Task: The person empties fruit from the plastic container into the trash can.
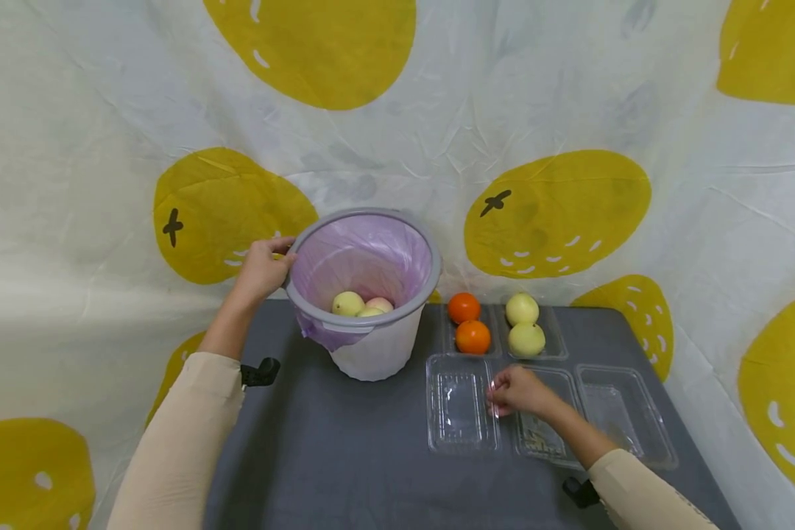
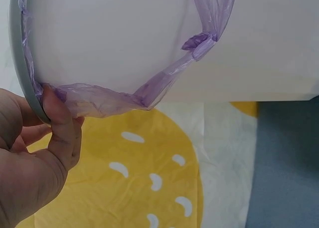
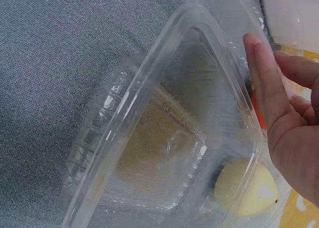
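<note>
Grey-rimmed bucket [image 1: 376,350] gripped by left hand [image 1: 263,269]; right hand [image 1: 520,391] at clear tray [image 1: 460,405], grip unclear.
Orange fruits [image 1: 473,337], pale fruits [image 1: 526,341] behind.

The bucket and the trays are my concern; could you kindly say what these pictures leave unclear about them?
- Head view: the bucket's front wall and rim hide the lower fruit, so no full count.
- Head view: the right hand and forearm cover part of the middle front tray.
- Left wrist view: the top edge cuts off the bucket.
- Right wrist view: the bottom edge cuts off the nearest tray.
</note>
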A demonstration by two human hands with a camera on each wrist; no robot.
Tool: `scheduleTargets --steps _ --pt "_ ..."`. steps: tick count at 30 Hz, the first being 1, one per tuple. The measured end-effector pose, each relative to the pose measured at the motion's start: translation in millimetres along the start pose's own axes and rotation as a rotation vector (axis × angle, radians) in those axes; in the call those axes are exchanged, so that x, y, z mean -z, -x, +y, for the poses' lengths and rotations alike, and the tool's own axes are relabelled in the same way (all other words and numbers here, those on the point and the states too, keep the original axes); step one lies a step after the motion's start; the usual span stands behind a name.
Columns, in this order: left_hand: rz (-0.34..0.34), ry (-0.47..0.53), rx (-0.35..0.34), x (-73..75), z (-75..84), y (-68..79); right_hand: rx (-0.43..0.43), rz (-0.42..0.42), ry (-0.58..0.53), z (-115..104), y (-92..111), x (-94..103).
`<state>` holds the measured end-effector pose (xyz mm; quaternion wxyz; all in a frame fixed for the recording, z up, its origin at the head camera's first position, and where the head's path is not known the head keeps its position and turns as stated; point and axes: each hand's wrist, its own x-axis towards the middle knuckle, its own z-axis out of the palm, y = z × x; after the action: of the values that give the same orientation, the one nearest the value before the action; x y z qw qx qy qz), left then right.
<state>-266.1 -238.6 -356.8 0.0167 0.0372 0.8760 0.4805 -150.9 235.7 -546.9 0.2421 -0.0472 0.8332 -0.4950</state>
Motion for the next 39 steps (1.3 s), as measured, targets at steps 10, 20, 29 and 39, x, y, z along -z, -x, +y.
scheduleTargets --steps 10,20,29,39 --pt "0.003 0.005 0.005 1.0 -2.4 1.2 -0.043 0.052 0.207 -2 4 -5.6" --pt "0.011 0.014 0.011 3.7 -3.9 6.4 -0.048 0.022 0.151 -20 16 10.7" --pt "-0.005 0.006 0.019 4.2 -4.2 5.7 -0.052 0.07 0.055 -24 23 52.2" --pt "-0.009 0.007 0.008 4.6 -6.8 4.9 0.019 0.234 0.109 -14 18 107.2"
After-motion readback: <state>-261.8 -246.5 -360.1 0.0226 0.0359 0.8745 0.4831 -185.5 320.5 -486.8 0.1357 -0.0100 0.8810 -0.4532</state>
